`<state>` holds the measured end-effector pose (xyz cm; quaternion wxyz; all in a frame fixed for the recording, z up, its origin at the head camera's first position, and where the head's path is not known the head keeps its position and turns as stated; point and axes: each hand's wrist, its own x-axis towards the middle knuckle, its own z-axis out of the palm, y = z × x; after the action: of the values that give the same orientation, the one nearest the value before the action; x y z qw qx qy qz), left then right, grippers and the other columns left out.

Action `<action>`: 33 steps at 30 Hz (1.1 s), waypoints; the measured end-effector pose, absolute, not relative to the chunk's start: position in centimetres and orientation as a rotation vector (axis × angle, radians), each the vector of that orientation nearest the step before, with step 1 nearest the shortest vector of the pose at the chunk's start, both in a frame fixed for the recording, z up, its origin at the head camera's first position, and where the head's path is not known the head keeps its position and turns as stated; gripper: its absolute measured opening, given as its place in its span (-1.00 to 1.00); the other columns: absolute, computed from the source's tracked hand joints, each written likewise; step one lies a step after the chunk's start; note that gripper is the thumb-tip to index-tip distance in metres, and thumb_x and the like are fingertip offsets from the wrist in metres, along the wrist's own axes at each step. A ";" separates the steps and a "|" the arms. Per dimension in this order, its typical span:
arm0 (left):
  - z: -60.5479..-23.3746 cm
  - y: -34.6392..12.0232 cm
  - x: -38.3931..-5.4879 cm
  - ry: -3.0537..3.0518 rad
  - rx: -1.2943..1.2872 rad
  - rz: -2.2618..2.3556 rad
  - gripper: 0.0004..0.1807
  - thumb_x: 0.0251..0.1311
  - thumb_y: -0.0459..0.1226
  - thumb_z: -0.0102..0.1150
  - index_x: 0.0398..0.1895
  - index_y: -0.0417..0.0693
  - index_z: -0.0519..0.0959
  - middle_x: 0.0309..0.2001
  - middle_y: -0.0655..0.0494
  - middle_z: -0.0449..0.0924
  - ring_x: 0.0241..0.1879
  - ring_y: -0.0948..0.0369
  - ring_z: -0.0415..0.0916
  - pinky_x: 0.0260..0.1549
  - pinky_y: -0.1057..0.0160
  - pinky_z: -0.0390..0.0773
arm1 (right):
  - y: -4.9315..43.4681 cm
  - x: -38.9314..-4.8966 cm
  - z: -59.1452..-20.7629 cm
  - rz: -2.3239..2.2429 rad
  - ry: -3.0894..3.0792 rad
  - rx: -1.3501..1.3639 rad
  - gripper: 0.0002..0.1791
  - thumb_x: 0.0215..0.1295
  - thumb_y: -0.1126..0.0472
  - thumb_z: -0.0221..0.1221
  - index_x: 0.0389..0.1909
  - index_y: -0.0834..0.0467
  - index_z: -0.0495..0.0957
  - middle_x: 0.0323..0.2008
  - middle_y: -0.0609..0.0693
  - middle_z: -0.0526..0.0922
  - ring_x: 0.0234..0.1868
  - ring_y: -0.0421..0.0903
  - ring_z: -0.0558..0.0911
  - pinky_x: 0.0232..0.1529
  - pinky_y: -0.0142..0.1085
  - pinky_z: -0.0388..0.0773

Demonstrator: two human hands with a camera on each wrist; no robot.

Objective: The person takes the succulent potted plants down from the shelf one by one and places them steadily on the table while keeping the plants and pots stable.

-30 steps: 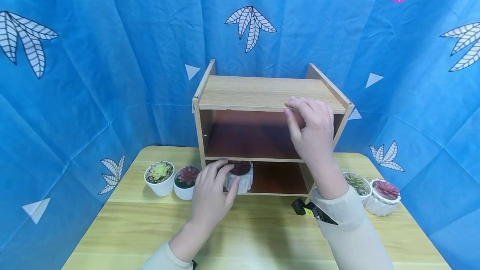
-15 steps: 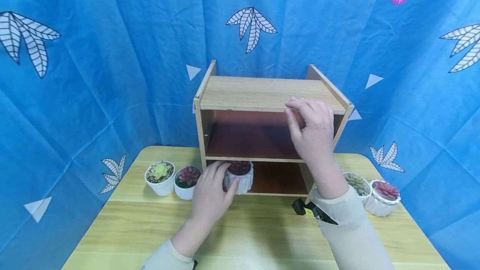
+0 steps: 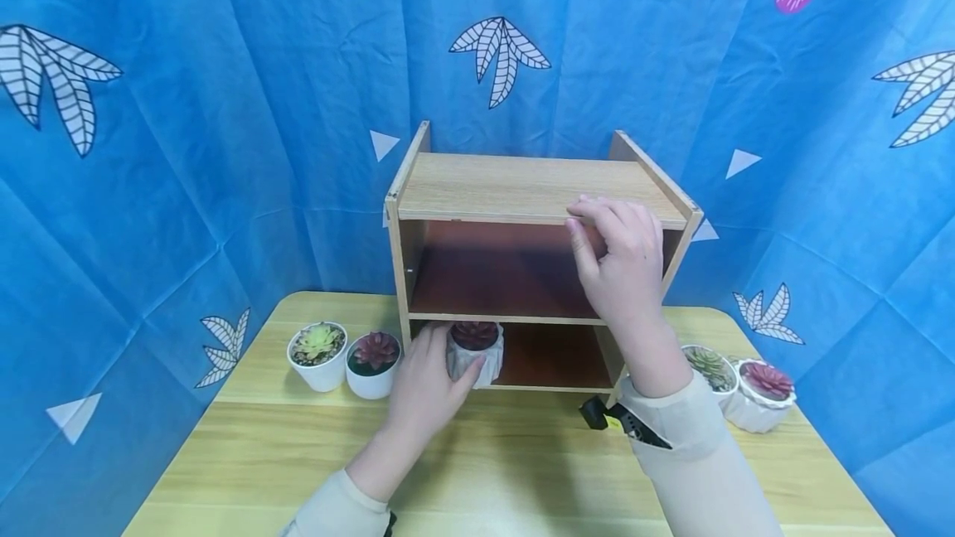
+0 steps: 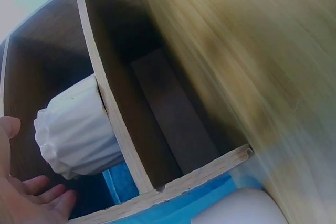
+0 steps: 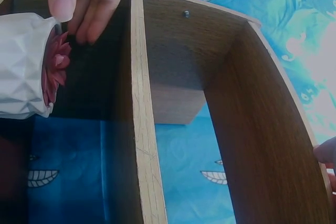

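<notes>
In the head view a wooden shelf [image 3: 515, 186] stands on the table. A faceted white pot with a dark red succulent [image 3: 476, 348] stands upright in its lower compartment, near the front left. My left hand [image 3: 425, 384] is around the pot's left and front, thumb in front, fingers partly hidden at its left side. In the left wrist view the fingers [image 4: 50, 198] are spread beside the white pot [image 4: 81, 129], with a gap. My right hand [image 3: 622, 255] grips the front edge of the top board, fingers above and thumb at the edge.
Left of the shelf stand a green succulent [image 3: 317, 355] and a dark red succulent [image 3: 373, 365] in white pots. To the right are a spiky green plant [image 3: 710, 370] and a red succulent [image 3: 763, 394]. A patterned blue cloth [image 3: 298, 106] hangs behind.
My left hand's fingers have shifted from over the pot's rim to its left side, and the thumb lies further across its front. The pot has barely moved. My right hand stays on the shelf.
</notes>
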<state>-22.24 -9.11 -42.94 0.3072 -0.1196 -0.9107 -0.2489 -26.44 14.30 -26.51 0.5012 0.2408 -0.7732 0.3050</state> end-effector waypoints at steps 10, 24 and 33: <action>-43.3 -8.6 -23.0 -2.511 -0.200 -0.937 -0.10 0.08 0.15 0.39 0.26 -0.33 0.33 0.05 -0.22 0.51 0.03 -0.12 0.54 0.02 -0.11 0.56 | 14.4 -26.4 -26.5 0.736 -1.869 0.579 -0.87 0.35 0.24 0.27 -0.16 0.13 0.73 -0.05 0.06 0.73 -0.04 0.15 0.57 0.07 0.10 0.33; -44.4 -8.9 -24.4 -2.594 -0.143 -1.244 0.11 0.00 0.21 0.43 0.45 -0.22 0.16 0.26 -0.19 0.41 0.22 -0.09 0.46 0.17 -0.11 0.49 | 14.4 -26.4 -26.7 0.720 -1.878 0.585 -0.86 0.36 0.24 0.26 -0.14 0.14 0.72 -0.04 0.07 0.72 -0.02 0.15 0.56 0.07 0.09 0.33; -44.4 -9.0 -25.0 -2.552 -0.157 -1.443 0.09 -0.02 0.14 0.49 0.44 -0.24 0.18 0.25 -0.19 0.43 0.24 -0.07 0.45 0.22 -0.10 0.45 | 14.5 -26.5 -26.7 0.709 -1.891 0.586 -0.84 0.39 0.21 0.24 -0.11 0.15 0.72 -0.01 0.08 0.72 0.01 0.14 0.55 0.11 0.08 0.31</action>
<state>-25.04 -8.98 -44.41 0.1026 -0.0531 -0.8647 -0.4888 -26.49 14.51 -26.67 0.4964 0.2419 -0.7805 0.2929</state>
